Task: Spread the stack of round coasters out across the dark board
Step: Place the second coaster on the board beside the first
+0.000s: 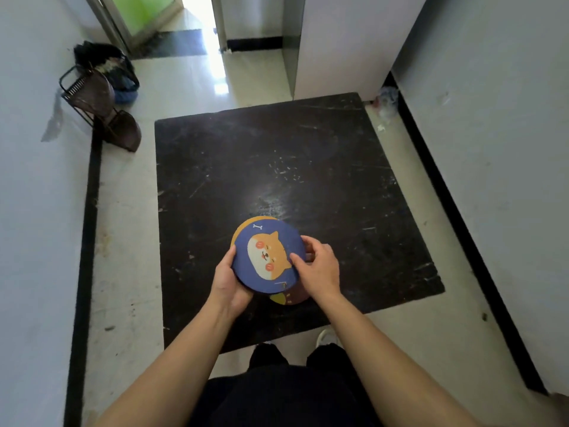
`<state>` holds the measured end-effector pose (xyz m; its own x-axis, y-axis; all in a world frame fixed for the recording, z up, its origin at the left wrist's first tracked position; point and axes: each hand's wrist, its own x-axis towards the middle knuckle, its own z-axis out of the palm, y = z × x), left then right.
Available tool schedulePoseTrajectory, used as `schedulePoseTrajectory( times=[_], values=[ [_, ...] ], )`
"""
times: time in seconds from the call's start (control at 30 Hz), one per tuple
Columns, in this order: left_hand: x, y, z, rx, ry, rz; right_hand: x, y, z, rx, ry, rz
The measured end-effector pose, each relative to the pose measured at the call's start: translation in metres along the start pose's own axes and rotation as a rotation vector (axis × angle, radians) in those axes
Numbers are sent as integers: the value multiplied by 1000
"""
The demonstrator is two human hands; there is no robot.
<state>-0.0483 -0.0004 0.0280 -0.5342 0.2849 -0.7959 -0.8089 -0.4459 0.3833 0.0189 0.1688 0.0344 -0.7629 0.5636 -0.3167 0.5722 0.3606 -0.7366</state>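
A stack of round coasters is held above the near part of the dark board. The top coaster is blue with an orange cartoon dog and a small bone. Orange and brownish edges of other coasters peek out behind and below it. My left hand cups the stack from its left and underside. My right hand grips the right edge, thumb lying on the blue face. How many coasters lie underneath is hidden.
The scratched board lies on a pale tiled floor between white walls with black skirting. A dustpan and broom lean at the left wall. Crumpled litter sits at the far right corner. My shoe touches the board's near edge.
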Motion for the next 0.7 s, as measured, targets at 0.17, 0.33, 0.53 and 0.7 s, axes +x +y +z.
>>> schedulePoseTrajectory(
  times=[0.17, 0.33, 0.53, 0.7],
  values=[
    [-12, -22, 47, -65, -97, -47, 10, 14, -52, 152, 108, 13],
    [-20, -59, 105, -92, -99, -75, 22, 51, -109, 292, 86, 33],
    [-14, -121, 168, -39, 20, 11, 45, 120, -197, 644, 29, 146],
    [-25, -195, 215, -146, 124, 51, 75, 164, -276, 817, 44, 209]
  ],
)
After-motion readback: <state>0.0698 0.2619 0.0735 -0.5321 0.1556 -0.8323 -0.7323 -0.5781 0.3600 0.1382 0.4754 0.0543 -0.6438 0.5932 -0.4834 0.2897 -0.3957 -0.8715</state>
